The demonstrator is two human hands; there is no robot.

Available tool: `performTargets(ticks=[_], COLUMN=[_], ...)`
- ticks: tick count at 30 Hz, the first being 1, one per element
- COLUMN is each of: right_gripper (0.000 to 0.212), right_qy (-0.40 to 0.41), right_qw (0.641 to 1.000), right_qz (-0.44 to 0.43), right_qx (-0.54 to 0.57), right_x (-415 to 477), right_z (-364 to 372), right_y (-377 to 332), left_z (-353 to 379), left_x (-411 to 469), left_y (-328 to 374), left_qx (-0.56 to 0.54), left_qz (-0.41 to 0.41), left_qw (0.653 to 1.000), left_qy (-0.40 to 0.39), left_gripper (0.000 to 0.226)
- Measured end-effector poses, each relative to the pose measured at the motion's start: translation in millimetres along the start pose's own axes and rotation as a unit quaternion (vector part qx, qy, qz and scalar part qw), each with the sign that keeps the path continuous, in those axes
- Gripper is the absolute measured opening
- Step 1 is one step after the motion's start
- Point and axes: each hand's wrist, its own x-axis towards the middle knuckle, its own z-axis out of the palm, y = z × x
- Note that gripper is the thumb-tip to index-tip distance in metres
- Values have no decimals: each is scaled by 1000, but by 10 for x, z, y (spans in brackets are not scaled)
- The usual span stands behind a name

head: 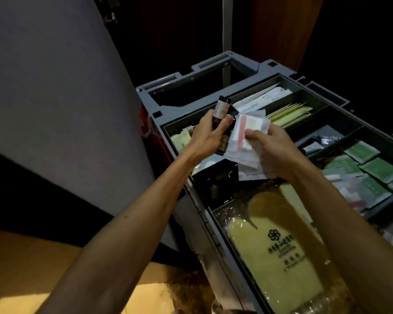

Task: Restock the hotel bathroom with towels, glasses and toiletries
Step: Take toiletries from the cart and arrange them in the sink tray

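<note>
Left hand (pixel 208 133) curled round dark bottles (pixel 222 107), upright. Right hand (pixel 275 152) pinches clear packets (pixel 247 130); these touch bottles' right side, above cart tray (pixel 166 109) left edge.

Dim room, low light overall. Plain grey wall (pixel 55 87) fills the left side, leaning in the wide-angle view. A dark band (pixel 43 184) runs along its base. The floor (pixel 21 268) below is yellowish wood, with a brighter light patch (pixel 145 293) near the bottom edge. A brown wooden panel (pixel 281 26) stands top right, and a pale vertical strip (pixel 227 23) is beside it. A grey plastic cart (pixel 204 71) stands close to the wall. The far background is black.
</note>
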Motion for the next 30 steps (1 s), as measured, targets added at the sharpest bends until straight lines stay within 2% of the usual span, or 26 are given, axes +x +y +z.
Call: performTargets(ticks=[8,12,16,18,21,24,27,30], right_gripper=[21,23,28,36,47,54,56,55], right_qy=[-79,-154,-211,-252,-292,-326,-382,-449], right_qw=[997,988,977,967,954,937,910,876], right_qz=[-15,-4,22,24,54,67,39,41], right_qx=[13,20,5,-18,-47,-103,-155,-168], right_x=[-1222,-1955,-2581,-2823,-3074,-3276,-3446,-3525], right_z=[299,596,1024,1263,1653,2207,2761,3340], right_y=[29,117,266,391,580,835,1058,1216], left_z=[-389,-683,-1072,-1257,-1505,-1772,-1999,-2215], left_x=[-1525,-2443,-3315,-3725,-4248,-4759,-5212,-5612], left_y=[239,134,-136,-325,-624,-966,-1250,-1554], left_qx=[-195,-197,-216,-237,-266,-294,-349,-392], left_qz=[-3,-4,-28,-66,-130,-173,-217,-250], left_qw=[979,977,969,963,952,940,907,863], left_qy=[-52,-76,-113,-113,-73,0,94,197], left_gripper=[32,25,45,38,33,35,28,36])
